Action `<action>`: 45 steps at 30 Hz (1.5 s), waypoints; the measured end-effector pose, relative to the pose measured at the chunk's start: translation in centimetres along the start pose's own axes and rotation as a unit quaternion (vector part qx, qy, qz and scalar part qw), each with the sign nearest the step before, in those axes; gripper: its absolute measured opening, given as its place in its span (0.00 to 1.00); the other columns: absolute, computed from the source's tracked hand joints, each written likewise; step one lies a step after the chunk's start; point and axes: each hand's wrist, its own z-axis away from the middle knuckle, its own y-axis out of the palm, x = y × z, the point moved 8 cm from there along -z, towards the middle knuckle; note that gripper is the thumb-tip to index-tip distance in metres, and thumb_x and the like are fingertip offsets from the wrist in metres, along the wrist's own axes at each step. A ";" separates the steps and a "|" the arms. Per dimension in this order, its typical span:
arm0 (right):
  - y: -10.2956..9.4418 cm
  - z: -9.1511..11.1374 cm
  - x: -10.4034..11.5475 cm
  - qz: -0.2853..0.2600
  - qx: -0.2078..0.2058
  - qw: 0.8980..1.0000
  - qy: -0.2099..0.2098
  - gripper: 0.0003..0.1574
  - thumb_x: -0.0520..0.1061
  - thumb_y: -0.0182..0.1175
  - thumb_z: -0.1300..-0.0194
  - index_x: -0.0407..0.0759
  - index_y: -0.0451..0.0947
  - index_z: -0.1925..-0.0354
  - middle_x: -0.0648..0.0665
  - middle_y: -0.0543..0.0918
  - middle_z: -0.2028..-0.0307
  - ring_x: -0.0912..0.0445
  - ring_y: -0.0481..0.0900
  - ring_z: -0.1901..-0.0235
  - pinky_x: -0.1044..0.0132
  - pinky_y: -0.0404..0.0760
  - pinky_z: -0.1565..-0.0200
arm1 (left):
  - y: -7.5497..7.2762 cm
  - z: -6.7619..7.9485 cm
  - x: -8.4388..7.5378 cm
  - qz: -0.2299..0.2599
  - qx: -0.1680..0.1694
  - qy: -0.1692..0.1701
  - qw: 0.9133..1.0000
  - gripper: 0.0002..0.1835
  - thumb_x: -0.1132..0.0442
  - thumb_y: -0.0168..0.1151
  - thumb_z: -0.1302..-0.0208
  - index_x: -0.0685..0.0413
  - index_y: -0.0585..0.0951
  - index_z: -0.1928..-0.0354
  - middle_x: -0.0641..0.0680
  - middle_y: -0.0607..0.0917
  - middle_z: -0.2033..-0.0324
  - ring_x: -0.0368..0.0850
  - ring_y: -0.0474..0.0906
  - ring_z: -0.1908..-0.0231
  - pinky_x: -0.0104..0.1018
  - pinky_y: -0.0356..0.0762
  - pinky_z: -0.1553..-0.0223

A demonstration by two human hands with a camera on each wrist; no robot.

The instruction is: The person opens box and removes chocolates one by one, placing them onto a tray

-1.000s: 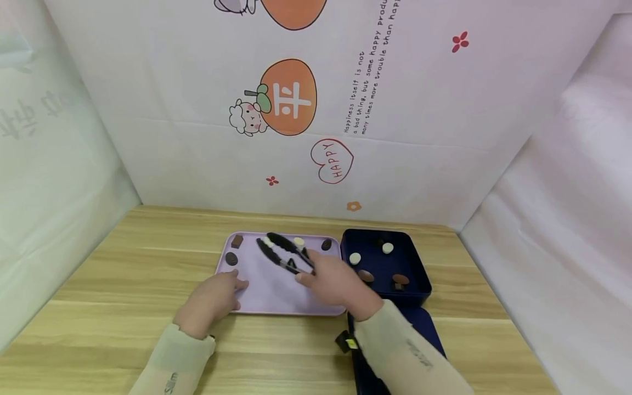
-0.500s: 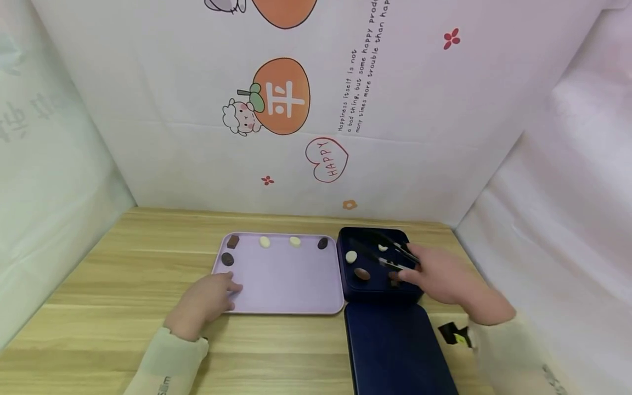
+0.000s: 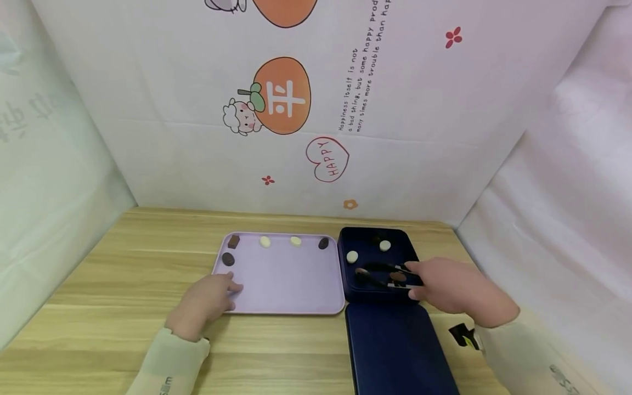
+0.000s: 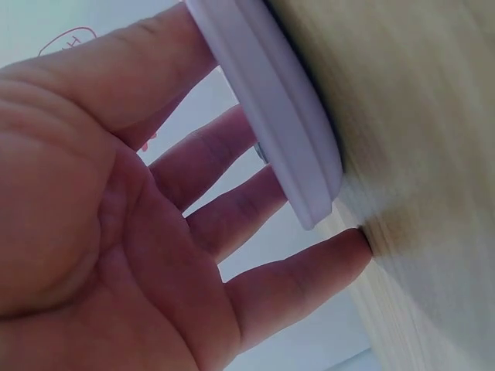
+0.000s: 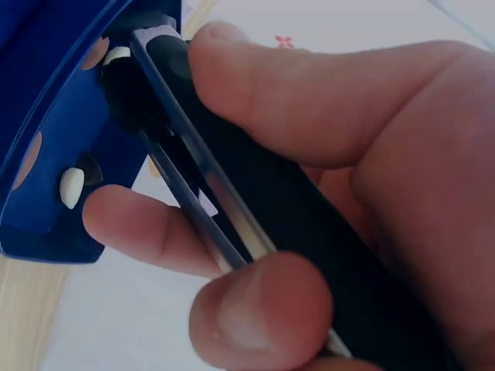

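My right hand (image 3: 446,282) grips black tongs (image 3: 380,267) with metal edges, thumb and fingers curled round the arms. The tong tips reach into the dark blue box (image 3: 348,288), at a brown oval chocolate (image 3: 362,271); whether they pinch it cannot be told. White chocolates (image 3: 352,257) and another brown oval chocolate (image 3: 397,276) lie in the box too. My left hand (image 3: 204,299) touches the left rim of the lilac tray (image 3: 296,285) with spread fingers. In the left wrist view, the fingers (image 4: 302,286) lie against the tray's side, one fingertip on the table.
Along the tray's far and left sides lie a brown square chocolate (image 3: 233,242), white ovals (image 3: 265,242) and dark ovals (image 3: 323,243). A dark blue lid (image 3: 400,351) lies in front of the box. A printed cloth (image 3: 222,170) stands behind the wooden table (image 3: 276,351).
The right hand has moved right with the tongs, from the tray to the box. A white oval now lies at the tray's far side where the tongs were. The left hand stays on the tray edge.
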 end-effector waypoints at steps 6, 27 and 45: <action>0.1 -0.8 0.6 0.026 0.014 1.000 0.010 0.39 0.51 0.63 0.31 0.29 0.67 0.32 0.31 0.74 0.38 0.34 0.74 0.42 0.39 0.75 0.46 | 0.3 -0.1 0.1 -0.001 -0.002 0.001 1.000 0.20 0.68 0.73 0.47 0.54 0.87 0.50 0.65 0.77 0.39 0.69 0.72 0.41 0.60 0.71 0.42; 0.6 -2.6 0.2 0.051 0.027 0.998 0.006 0.38 0.49 0.64 0.32 0.27 0.67 0.34 0.29 0.75 0.40 0.34 0.74 0.43 0.40 0.76 0.46 | 0.0 0.0 0.1 0.000 -0.004 0.003 1.000 0.20 0.68 0.73 0.48 0.54 0.88 0.50 0.66 0.77 0.39 0.69 0.73 0.42 0.59 0.72 0.42; 0.7 -2.5 -0.9 0.115 -0.073 0.989 0.053 0.36 0.47 0.66 0.34 0.29 0.69 0.35 0.50 0.74 0.83 0.58 0.74 0.83 0.61 0.77 0.77 | 0.1 -0.1 0.3 -0.003 -0.004 0.000 1.000 0.20 0.68 0.73 0.48 0.54 0.88 0.50 0.65 0.77 0.39 0.68 0.73 0.42 0.59 0.72 0.42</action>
